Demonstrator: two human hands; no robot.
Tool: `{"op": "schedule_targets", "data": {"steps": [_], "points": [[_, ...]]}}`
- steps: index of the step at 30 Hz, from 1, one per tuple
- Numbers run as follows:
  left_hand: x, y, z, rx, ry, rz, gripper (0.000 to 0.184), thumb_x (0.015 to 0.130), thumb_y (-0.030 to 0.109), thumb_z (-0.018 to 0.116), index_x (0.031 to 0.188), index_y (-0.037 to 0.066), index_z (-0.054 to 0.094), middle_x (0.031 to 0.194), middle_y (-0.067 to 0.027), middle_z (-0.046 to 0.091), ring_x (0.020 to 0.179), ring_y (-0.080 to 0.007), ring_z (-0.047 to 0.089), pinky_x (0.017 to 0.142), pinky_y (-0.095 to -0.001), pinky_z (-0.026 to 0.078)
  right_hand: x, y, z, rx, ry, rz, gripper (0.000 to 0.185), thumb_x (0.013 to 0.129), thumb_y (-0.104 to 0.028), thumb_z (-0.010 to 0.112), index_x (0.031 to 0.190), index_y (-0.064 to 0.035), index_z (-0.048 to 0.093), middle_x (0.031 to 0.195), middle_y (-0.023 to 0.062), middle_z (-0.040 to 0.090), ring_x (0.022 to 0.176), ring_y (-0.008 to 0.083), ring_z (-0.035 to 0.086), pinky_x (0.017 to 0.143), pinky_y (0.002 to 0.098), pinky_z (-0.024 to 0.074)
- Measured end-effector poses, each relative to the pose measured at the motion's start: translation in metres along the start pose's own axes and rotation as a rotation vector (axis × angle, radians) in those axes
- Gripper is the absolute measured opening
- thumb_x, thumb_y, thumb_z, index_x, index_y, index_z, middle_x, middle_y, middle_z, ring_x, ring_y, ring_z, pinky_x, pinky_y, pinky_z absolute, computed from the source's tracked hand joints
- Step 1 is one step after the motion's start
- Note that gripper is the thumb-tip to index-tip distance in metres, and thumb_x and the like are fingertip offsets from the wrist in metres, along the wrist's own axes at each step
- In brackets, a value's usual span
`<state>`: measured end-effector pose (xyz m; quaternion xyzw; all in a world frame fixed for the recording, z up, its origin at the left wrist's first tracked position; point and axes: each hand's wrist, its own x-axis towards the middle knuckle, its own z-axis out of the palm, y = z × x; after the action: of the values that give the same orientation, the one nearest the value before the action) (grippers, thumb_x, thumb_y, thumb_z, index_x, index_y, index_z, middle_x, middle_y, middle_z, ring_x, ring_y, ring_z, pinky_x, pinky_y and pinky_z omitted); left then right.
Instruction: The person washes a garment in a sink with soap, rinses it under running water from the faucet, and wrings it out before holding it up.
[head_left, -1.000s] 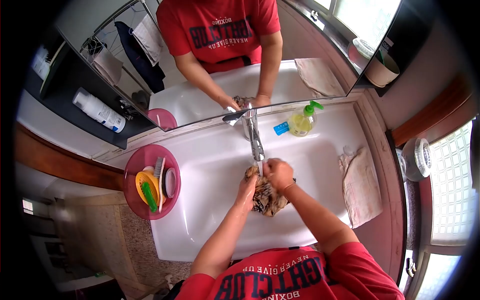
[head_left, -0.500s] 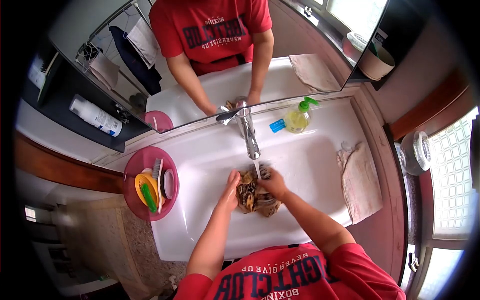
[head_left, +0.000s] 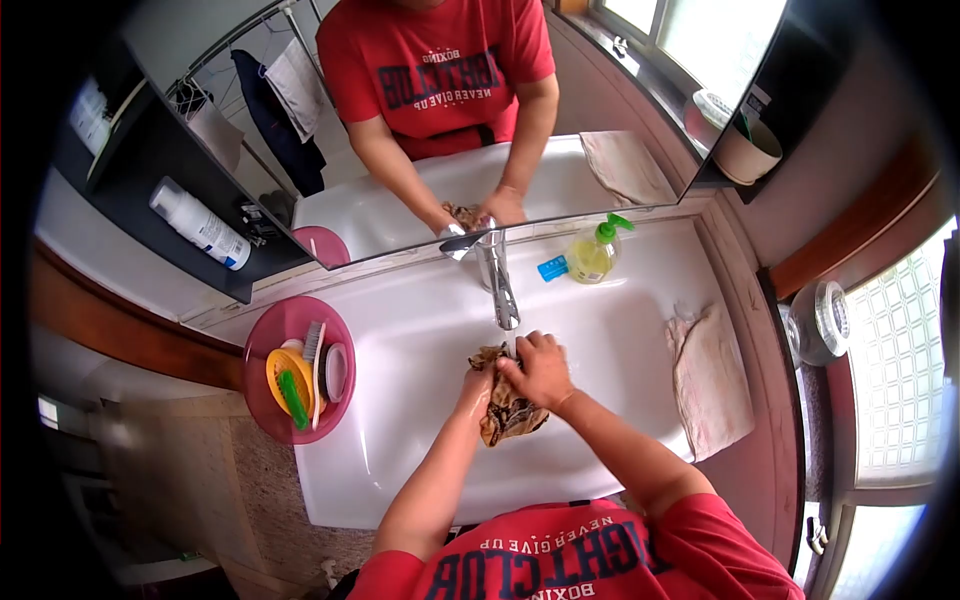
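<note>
A wet, crumpled brown cloth with a dark pattern is bunched between my hands over the white sink. My left hand is closed on the cloth's left side, its fingertips hidden in the folds. From the right, my right hand grips the top of the bundle with bent fingers. Just above them, the chrome faucet runs a thin stream of water down beside my right fingers.
On the sink's left corner sits a pink basin holding brushes and a yellow item. A green-pump soap bottle and a small blue object stand behind. A pale cloth drapes the right rim; a mirror hangs above.
The cloth has been gathered into a tighter, narrower bundle. My left hand has gone from lying flat beside it to closing on it, and my right hand has shifted over its top.
</note>
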<state>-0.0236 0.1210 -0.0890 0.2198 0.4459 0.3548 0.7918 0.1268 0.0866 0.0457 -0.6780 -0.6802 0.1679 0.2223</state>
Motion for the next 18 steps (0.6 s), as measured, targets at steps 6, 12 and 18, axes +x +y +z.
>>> {"op": "schedule_targets", "data": {"steps": [6, 12, 18], "points": [[-0.058, 0.035, 0.05, 0.614, 0.285, 0.131, 0.029, 0.08, 0.02, 0.061, 0.095, -0.004, 0.064, 0.088, -0.0109, 0.066, 0.085, -0.0212, 0.061, 0.077, -0.0342, 0.047, 0.058, 0.04, -0.019, -0.099, 0.307, -0.382, 0.064, 0.073, -0.018, 0.071, 0.127, 0.0013, 0.041, 0.135, 0.0222, 0.04, 0.125, 0.0395, 0.037, 0.103, 0.0504, 0.0316], [-0.084, 0.032, 0.034, 0.617, 0.303, -0.026, 0.038, 0.079, 0.024, 0.064, 0.103, -0.005, 0.06, 0.095, -0.0109, 0.064, 0.086, -0.0212, 0.06, 0.076, -0.0351, 0.047, 0.059, 0.04, 0.01, -0.337, 0.159, -0.205, 0.073, 0.082, -0.028, 0.062, 0.138, 0.0064, 0.028, 0.143, 0.0233, 0.03, 0.135, 0.039, 0.024, 0.112, 0.0491, 0.0173], [-0.093, 0.019, 0.019, 0.391, 0.424, 0.013, 0.044, 0.079, 0.028, 0.066, 0.105, -0.007, 0.06, 0.097, -0.0122, 0.064, 0.09, -0.02, 0.061, 0.077, -0.0355, 0.047, 0.016, -0.023, 0.042, -0.166, -0.132, -0.56, 0.065, 0.086, -0.03, 0.058, 0.136, 0.0041, 0.035, 0.146, 0.0214, 0.026, 0.137, 0.036, 0.022, 0.111, 0.049, 0.0221]]}}
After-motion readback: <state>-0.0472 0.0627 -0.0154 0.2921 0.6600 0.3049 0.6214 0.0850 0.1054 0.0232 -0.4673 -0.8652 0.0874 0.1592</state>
